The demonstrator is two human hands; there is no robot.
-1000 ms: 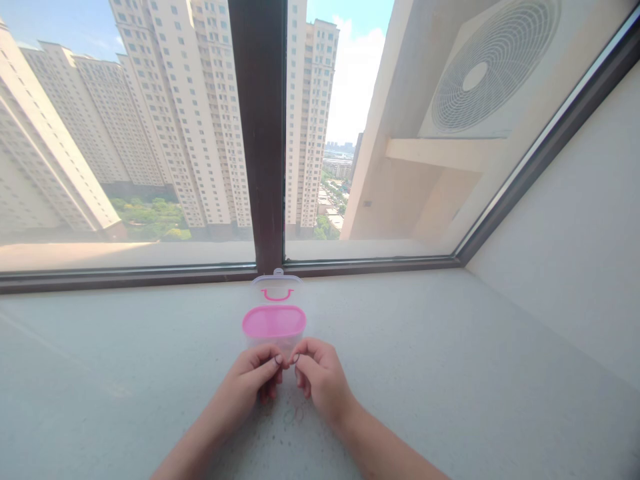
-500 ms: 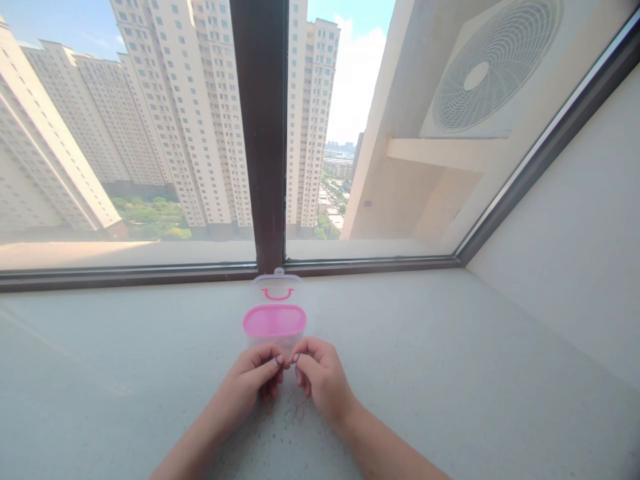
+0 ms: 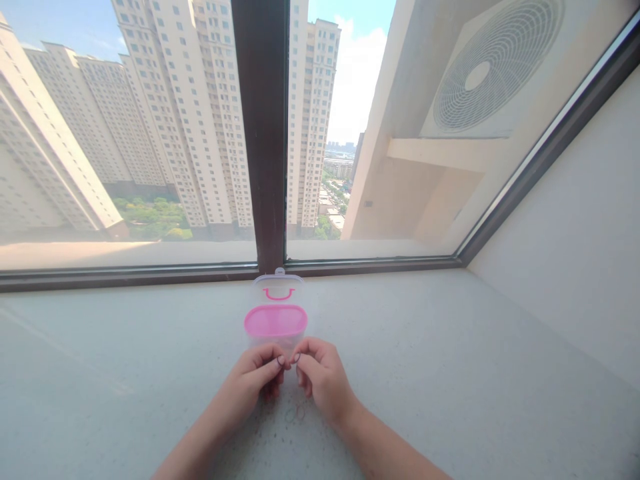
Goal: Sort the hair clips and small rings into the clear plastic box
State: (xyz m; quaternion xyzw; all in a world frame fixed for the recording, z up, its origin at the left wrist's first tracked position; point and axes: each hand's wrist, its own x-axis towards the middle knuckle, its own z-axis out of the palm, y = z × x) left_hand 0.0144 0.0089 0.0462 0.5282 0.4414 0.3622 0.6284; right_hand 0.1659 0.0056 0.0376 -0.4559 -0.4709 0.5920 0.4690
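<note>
My left hand (image 3: 255, 373) is closed in a pinch, with a thin dark rubber band (image 3: 281, 364) curving at its thumb tip. Facing it, my right hand (image 3: 323, 377) pinches in the same way, and a thin dark loop shows at that thumb too. Whether this is one band or two, I cannot tell. The fingertips almost meet just in front of a clear plastic box (image 3: 276, 342) with a pink oval top (image 3: 276, 321). On the sill below my hands lie a few thin, faint loops (image 3: 295, 415).
Behind the pink top stands a clear lid with a pink handle (image 3: 279, 298), close to the window frame (image 3: 273, 167). The pale speckled sill (image 3: 125, 353) extends to both sides. A white wall (image 3: 575, 220) borders it on the right.
</note>
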